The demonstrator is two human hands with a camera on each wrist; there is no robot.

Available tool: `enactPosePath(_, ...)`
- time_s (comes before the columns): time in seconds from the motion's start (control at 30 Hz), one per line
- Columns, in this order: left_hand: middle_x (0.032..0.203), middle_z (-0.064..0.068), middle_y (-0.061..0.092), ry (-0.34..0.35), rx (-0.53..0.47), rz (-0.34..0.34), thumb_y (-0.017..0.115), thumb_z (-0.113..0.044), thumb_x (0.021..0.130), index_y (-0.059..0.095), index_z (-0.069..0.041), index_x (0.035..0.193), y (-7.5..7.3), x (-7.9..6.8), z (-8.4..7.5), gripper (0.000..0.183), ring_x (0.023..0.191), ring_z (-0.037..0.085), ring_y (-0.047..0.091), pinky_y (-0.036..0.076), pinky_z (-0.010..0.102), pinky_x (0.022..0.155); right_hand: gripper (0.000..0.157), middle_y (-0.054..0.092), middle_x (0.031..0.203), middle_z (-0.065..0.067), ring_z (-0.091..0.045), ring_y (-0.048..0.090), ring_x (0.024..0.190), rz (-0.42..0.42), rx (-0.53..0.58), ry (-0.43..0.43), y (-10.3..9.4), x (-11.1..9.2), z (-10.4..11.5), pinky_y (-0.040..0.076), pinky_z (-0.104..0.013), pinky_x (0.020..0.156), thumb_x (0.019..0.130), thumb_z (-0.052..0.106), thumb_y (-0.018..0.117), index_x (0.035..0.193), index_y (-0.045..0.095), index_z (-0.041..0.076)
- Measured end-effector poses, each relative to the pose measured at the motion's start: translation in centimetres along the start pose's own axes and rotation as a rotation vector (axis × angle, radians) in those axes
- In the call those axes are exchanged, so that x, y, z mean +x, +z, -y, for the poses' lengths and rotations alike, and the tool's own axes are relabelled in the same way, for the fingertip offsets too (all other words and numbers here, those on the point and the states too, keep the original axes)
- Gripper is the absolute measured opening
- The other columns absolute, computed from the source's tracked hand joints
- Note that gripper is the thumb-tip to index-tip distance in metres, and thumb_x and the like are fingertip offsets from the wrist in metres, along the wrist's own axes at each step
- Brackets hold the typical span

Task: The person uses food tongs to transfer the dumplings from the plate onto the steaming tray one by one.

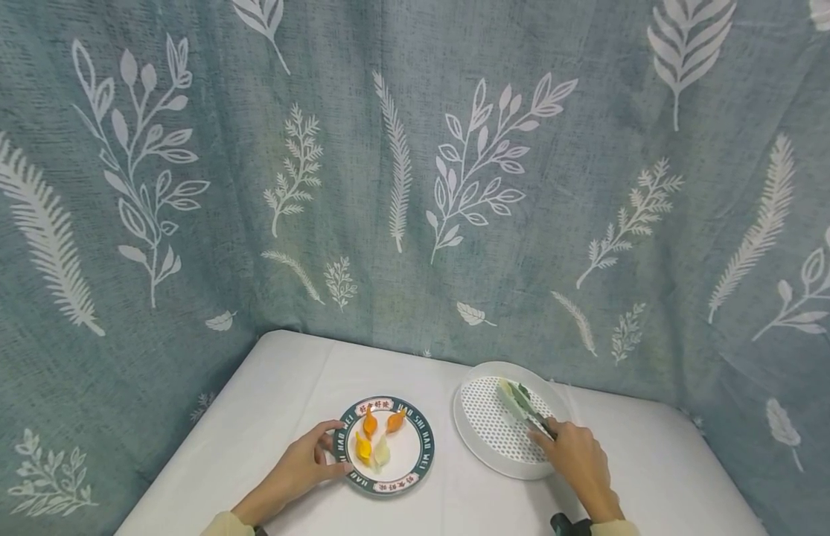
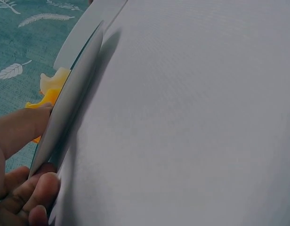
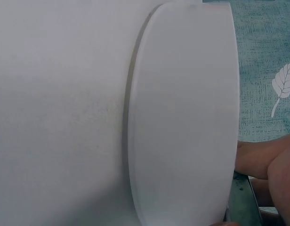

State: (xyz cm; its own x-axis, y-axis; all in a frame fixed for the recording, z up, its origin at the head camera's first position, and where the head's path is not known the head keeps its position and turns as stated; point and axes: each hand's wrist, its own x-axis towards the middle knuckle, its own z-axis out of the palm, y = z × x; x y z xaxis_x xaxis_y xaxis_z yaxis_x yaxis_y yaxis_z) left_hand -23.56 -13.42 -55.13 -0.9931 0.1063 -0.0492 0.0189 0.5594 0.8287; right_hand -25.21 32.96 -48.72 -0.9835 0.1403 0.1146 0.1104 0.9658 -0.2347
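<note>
My left hand (image 1: 307, 463) grips the left edge of a round plate (image 1: 424, 439) with a dark green lettered rim. In the left wrist view the thumb (image 2: 22, 128) lies over the rim and the fingers curl beneath it. Small teardrop-shaped pieces sit on the plate: two orange (image 1: 370, 425), one yellow (image 1: 363, 449) and one cream (image 1: 382, 452). My right hand (image 1: 578, 455) holds dark green tongs (image 1: 540, 424) over a white perforated basket (image 1: 484, 424). At their tips is a pale green, leafy vegetable-like piece (image 1: 513, 400). The basket wall hides the tips in the right wrist view.
A white cloth-covered table (image 1: 301, 387) bears the plate at centre and the basket to its right. Behind and on both sides hangs a blue-green curtain (image 1: 361, 298) with white leaf prints, meeting the table's back edge.
</note>
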Motion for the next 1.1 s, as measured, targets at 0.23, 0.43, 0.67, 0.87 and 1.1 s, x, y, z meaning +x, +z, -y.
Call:
enactPosePath(0.23,0.096,-0.003,0.059,0.0,-0.005,-0.003,0.094,-0.034,0.073,0.057,-0.017,0.142,0.1,0.0,0.1,0.08,0.072,0.017,0.05,0.041,0.028,0.059,0.063,0.07,0.105,-0.029,-0.026,0.059,0.068,0.023,-0.005,0.019,0.0,0.1,-0.1,0.047,-0.042,0.054,0.09,0.044,0.076,0.127,0.066,-0.007)
enactPosePath(0.43,0.096,-0.003,0.059,0.002,-0.009,0.0,0.094,-0.035,0.073,0.057,-0.017,0.142,0.1,-0.1,0.0,0.081,0.072,0.017,0.05,0.041,0.029,0.059,0.073,0.067,0.114,-0.033,-0.031,0.065,0.074,0.035,0.008,0.066,-0.3,0.0,0.0,0.051,-0.046,0.058,0.088,0.049,0.078,0.13,0.063,-0.009)
enactPosePath(0.67,0.096,-0.002,0.059,0.017,-0.028,0.007,0.094,-0.033,0.073,0.057,-0.018,0.142,0.0,-0.2,0.0,0.08,0.071,0.017,0.05,0.04,0.027,0.057,0.073,0.068,0.116,-0.031,-0.034,0.069,0.079,-0.001,0.034,0.035,-0.9,-0.6,-0.1,0.052,-0.048,0.059,0.087,0.051,0.078,0.13,0.065,-0.007)
enactPosePath(0.87,0.097,-0.002,0.059,0.019,-0.035,0.009,0.094,-0.033,0.073,0.056,-0.017,0.142,-0.1,-0.4,-0.1,0.08,0.072,0.017,0.05,0.04,0.026,0.057,0.067,0.071,0.111,-0.027,-0.035,0.07,0.077,-0.07,0.078,-0.014,-1.3,-1.3,-0.1,0.052,-0.049,0.057,0.086,0.05,0.079,0.127,0.069,-0.002)
enactPosePath(1.1,0.096,-0.002,0.059,0.009,-0.02,0.001,0.094,-0.034,0.073,0.057,-0.017,0.142,-0.1,-0.3,-0.1,0.08,0.072,0.017,0.05,0.04,0.028,0.058,0.063,0.072,0.112,-0.024,-0.04,0.07,0.083,-0.115,0.091,-0.067,-2.2,-2.4,0.6,0.051,-0.052,0.057,0.088,0.052,0.077,0.127,0.07,0.003)
